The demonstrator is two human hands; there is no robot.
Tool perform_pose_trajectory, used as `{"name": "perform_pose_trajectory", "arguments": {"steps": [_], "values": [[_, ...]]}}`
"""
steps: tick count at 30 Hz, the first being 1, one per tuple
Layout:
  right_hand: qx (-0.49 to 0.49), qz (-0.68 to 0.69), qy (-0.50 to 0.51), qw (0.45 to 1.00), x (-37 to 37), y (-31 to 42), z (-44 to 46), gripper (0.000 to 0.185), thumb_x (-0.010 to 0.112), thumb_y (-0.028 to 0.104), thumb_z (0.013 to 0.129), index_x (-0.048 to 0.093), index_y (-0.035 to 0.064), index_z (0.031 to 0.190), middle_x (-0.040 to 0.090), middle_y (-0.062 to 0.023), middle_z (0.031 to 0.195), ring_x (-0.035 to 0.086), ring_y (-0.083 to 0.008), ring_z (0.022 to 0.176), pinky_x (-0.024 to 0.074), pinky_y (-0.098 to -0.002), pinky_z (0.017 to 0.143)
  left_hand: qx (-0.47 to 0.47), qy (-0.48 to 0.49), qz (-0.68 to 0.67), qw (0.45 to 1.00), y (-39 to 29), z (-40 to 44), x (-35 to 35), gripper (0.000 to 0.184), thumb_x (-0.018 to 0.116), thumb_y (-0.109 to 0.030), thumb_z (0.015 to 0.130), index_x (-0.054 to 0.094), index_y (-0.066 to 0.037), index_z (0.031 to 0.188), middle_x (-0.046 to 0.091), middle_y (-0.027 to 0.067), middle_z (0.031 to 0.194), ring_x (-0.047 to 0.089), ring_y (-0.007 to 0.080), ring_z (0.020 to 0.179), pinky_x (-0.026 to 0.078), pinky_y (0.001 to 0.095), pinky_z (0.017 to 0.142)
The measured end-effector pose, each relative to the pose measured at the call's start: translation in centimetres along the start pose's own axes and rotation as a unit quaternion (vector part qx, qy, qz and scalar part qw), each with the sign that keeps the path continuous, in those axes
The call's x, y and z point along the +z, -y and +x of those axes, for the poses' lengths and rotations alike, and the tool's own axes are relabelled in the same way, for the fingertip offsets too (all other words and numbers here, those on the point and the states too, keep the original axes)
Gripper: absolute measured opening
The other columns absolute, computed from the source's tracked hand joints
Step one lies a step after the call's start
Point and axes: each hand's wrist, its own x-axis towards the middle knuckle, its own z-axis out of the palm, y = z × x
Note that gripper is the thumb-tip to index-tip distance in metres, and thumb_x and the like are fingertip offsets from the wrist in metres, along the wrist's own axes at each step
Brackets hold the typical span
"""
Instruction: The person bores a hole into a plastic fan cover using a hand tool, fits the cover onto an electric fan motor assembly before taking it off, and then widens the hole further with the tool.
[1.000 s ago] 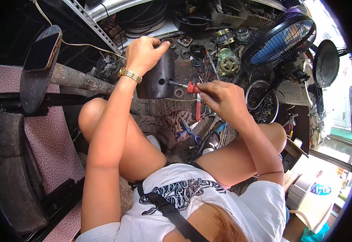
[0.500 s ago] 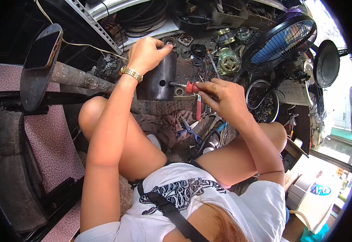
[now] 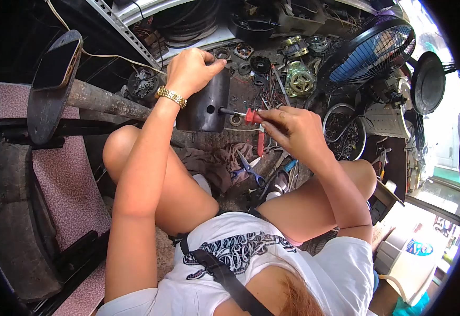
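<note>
A black hollow cylinder (image 3: 201, 118), with round holes in its side, hangs over the floor in front of me. My left hand (image 3: 193, 72) is closed on its upper end, fingers bent over the rim; some fingertips are hidden. In my right hand (image 3: 295, 129) is a screwdriver (image 3: 252, 116) with a red handle, pinched between thumb and fingers. Its metal shaft points left and its tip meets the cylinder's side at a hole. How deep the tip sits cannot be made out.
Below lie scissors (image 3: 251, 169) with blue handles, a brown cloth (image 3: 203, 167) and scattered tools. Fan motors (image 3: 300, 81) and a caged fan (image 3: 369, 55) stand ahead and to the right. A metal bowl (image 3: 364, 134) holds small parts. At left, a phone (image 3: 56, 66) rests on a post-mounted plate.
The cylinder has shifted very slightly left. The screwdriver has moved a little right, and slightly more of its shaft shows outside the cylinder.
</note>
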Motion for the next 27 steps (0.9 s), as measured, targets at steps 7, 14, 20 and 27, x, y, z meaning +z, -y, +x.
{"name": "perform_pose_trajectory", "arguments": {"steps": [7, 14, 20, 27], "values": [[-0.001, -0.003, 0.001, 1.0, -0.42, 0.17, -0.16, 0.019, 0.066, 0.025, 0.085, 0.073, 0.0152, 0.1, 0.068, -0.0066, 0.081, 0.066, -0.0278, 0.07, 0.0508, -0.0386, 0.059, -0.004, 0.019, -0.003, 1.0, -0.09, 0.14, -0.23, 0.051, 0.066, -0.051, 0.081, 0.075, -0.001, 0.089, 0.067, 0.0195, 0.07, 0.069, 0.0327, 0.07, 0.051, 0.0392, 0.066], [0.014, 0.017, 0.004, 1.0, -0.2, -0.55, -0.04, 0.02, 0.066, 0.026, 0.085, 0.072, 0.0151, 0.101, 0.069, -0.0085, 0.082, 0.066, -0.0302, 0.071, 0.0511, -0.04, 0.061, -0.013, 0.01, -0.015, 1.0, -0.43, 0.15, -0.45, 0.053, 0.066, -0.051, 0.08, 0.074, 0.0, 0.091, 0.069, 0.0209, 0.075, 0.07, 0.033, 0.073, 0.053, 0.0382, 0.068], [0.043, 0.039, 0.04, 0.997, -0.26, 0.0, -0.22, 0.022, 0.064, 0.028, 0.088, 0.071, 0.014, 0.102, 0.069, -0.011, 0.078, 0.066, -0.0311, 0.07, 0.0511, -0.0412, 0.062, -0.01, -0.008, -0.02, 1.0, -0.38, 0.06, -0.52, 0.052, 0.068, -0.05, 0.08, 0.074, 0.001, 0.089, 0.069, 0.0209, 0.075, 0.07, 0.0319, 0.072, 0.053, 0.0366, 0.067], [0.065, 0.066, 0.062, 0.994, -0.21, 0.25, -0.59, 0.019, 0.065, 0.019, 0.087, 0.071, 0.0084, 0.102, 0.065, -0.0157, 0.072, 0.063, -0.0306, 0.062, 0.047, -0.0371, 0.057, 0.012, -0.071, -0.03, 0.997, -0.7, -0.29, -0.01, 0.045, 0.07, -0.046, 0.08, 0.075, -0.001, 0.083, 0.069, 0.0177, 0.072, 0.07, 0.029, 0.067, 0.052, 0.0339, 0.062]]}}
